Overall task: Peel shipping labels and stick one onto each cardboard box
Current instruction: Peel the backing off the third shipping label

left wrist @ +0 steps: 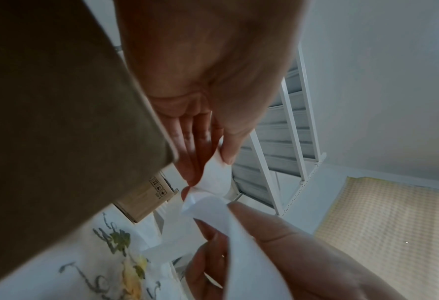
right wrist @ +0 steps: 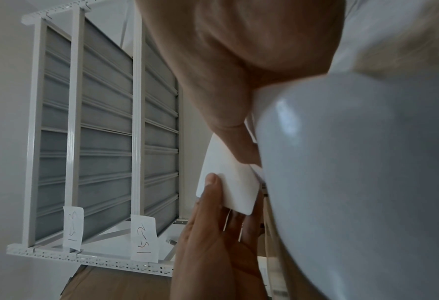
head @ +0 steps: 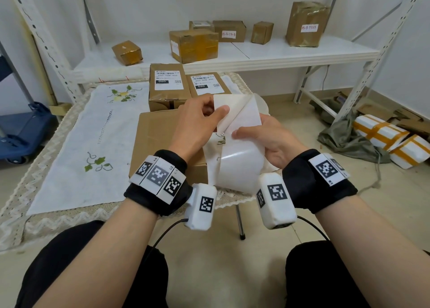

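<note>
My left hand [head: 217, 107] pinches the corner of a white shipping label [head: 224, 101] between thumb and fingers, and the label is partly lifted off its backing. My right hand [head: 246, 131] grips the glossy backing strip [head: 237, 163], which curls down towards my wrists. Both hands hover over a plain cardboard box [head: 156, 137] on the table. Behind it stand two boxes with printed labels [head: 166, 81] [head: 207, 84]. The left wrist view shows the label [left wrist: 215, 178] under my thumb. In the right wrist view the label [right wrist: 228, 182] sits beside the shiny backing [right wrist: 354, 162].
A white embroidered cloth [head: 88, 133] covers the table. The white shelf [head: 290, 51] behind carries several taped boxes. A blue trolley [head: 21, 130] stands at the left. Foam parcels [head: 391, 140] and a grey-green bag [head: 344, 142] lie on the floor at the right.
</note>
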The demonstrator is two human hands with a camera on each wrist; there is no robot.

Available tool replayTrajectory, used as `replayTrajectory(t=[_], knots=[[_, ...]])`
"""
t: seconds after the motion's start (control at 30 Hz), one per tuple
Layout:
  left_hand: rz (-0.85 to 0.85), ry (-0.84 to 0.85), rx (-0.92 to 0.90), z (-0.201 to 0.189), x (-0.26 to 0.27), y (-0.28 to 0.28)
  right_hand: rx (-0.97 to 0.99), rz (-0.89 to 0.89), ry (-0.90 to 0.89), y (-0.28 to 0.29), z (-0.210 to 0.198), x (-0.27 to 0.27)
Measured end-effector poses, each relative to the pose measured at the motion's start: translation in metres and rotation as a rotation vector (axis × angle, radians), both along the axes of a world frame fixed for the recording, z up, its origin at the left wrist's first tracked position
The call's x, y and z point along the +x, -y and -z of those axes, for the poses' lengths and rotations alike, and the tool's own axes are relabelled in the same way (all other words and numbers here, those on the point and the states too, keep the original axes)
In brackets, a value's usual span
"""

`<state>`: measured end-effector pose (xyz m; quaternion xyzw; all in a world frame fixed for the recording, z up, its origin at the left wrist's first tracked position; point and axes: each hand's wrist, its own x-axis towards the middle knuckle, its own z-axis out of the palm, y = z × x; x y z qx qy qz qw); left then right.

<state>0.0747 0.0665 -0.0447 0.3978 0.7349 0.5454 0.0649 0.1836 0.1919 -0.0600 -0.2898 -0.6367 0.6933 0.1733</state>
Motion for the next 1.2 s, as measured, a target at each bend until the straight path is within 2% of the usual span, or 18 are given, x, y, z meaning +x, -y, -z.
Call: replayTrajectory(t=[0.6, 0.83, 1.2], knots=[[0.017, -0.045, -0.027, -0.0021, 0.0048, 0.001, 0.005, 0.069, 0.052, 0.0061, -0.0043, -0.0017], [0.021, 0.002, -0.053, -0.0059, 0.0062, 0.0, -0.022, 0.069, 0.013, 0.0078, -0.0078, -0.0003], [-0.005, 0.096, 0.037, -0.003, 0.0016, -0.0034, -0.016, 0.107, 0.009, 0.0038, -0.0042, -0.0003]])
